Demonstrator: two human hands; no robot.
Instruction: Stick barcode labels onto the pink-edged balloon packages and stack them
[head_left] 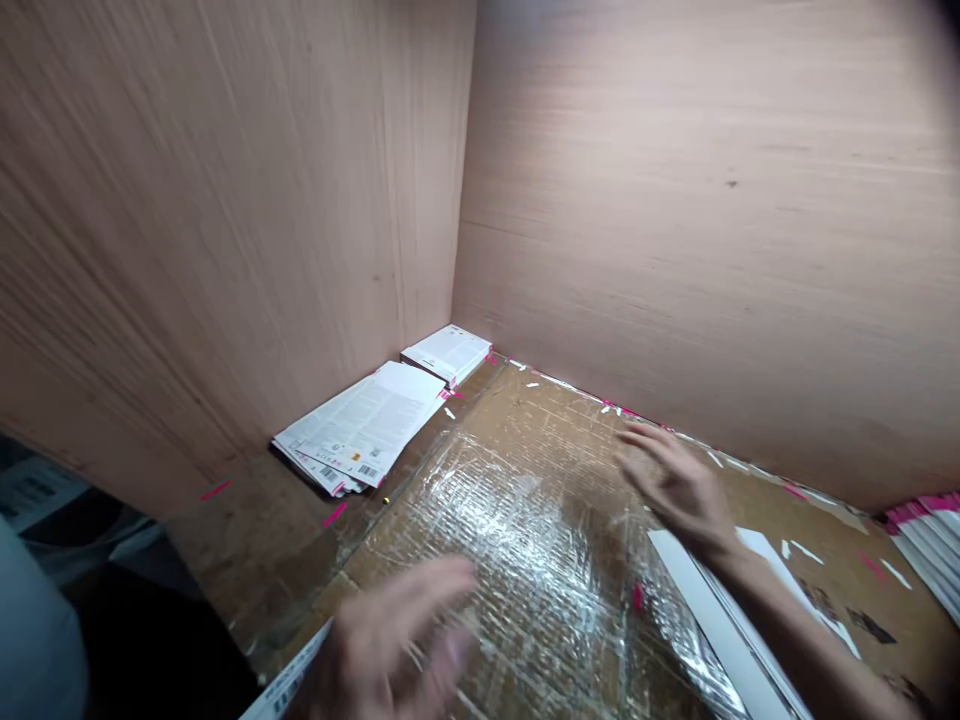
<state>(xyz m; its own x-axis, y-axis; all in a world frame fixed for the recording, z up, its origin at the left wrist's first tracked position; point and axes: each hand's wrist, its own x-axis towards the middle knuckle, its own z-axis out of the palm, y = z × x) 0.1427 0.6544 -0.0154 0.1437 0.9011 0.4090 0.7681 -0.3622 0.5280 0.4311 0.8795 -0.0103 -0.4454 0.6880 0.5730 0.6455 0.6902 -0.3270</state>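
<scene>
My left hand [409, 640] is at the bottom, blurred by motion, with thumb and fingers apart above the shiny, film-covered brown work surface [517, 540]. Beside its wrist shows the edge of a white printed piece with a barcode [281, 690]; whether the hand touches it is hidden. My right hand [675, 485] hovers farther forward with fingers stretched out, holding nothing. White flat card pieces [709, 620] lie beneath the right forearm, partly covered by it. Near the left panel rests a fanned stack of printed white sheets [367, 425] with barcodes and pink marks.
A second stack of printed sheets [450, 350] sits in the back corner. Plywood panels [675, 200] rise at the left and back. White and pink paper scraps [806, 552] dot the surface. A pink-edged stack [930, 545] stands at the right. Beyond the left edge is a dark gap.
</scene>
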